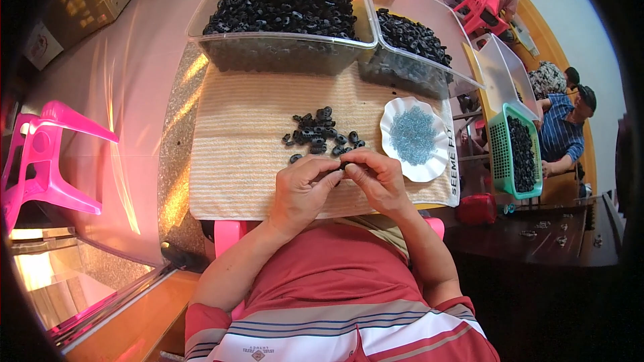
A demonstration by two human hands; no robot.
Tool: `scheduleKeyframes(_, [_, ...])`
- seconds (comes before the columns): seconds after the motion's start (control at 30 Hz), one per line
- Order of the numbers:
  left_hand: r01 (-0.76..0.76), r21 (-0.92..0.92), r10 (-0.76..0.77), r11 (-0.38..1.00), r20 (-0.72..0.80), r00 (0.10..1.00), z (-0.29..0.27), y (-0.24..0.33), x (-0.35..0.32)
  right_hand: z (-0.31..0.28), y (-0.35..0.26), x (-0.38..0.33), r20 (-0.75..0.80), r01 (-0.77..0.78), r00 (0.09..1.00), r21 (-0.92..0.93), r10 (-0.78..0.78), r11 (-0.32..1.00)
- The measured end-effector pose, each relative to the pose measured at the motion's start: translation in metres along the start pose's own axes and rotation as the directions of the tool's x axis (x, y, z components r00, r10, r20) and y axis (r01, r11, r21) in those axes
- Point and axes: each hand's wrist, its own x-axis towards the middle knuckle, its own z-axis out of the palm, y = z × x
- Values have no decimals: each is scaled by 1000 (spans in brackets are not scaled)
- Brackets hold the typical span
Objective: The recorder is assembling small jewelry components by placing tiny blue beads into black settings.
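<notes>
— From the head view, what are the hands doing?

— Left hand and right hand meet over the striped cloth, fingertips pinching a small black ring, mostly hidden.

— How will it handle?

— Probably light and stiff; best nipped at its rim. Loose black rings lie just beyond, a white dish of pale beads beside, full tubs farther off.
</notes>
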Motion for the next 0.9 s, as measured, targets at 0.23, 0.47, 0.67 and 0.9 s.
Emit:
scheduleKeyframes(0.23, [-21,6,21,1000,-1,1000,1,-2,-1,0,4,2,-16,80,997,-14,-80,997])
scheduleKeyframes(0.47, [-61,31,62,998,-20,998,2,-3,0,1,9,3,-51,86,995,27,-85,996])
scheduleKeyframes(0.67, [76,6,-76,997,6,997,1,-1,-3,1,8,4,-52,119,992,0,-119,993])
scheduleKeyframes(0.9, [105,1,-105,994,11,994,1,-1,-3,5,8,3,-83,154,985,-9,-155,988])
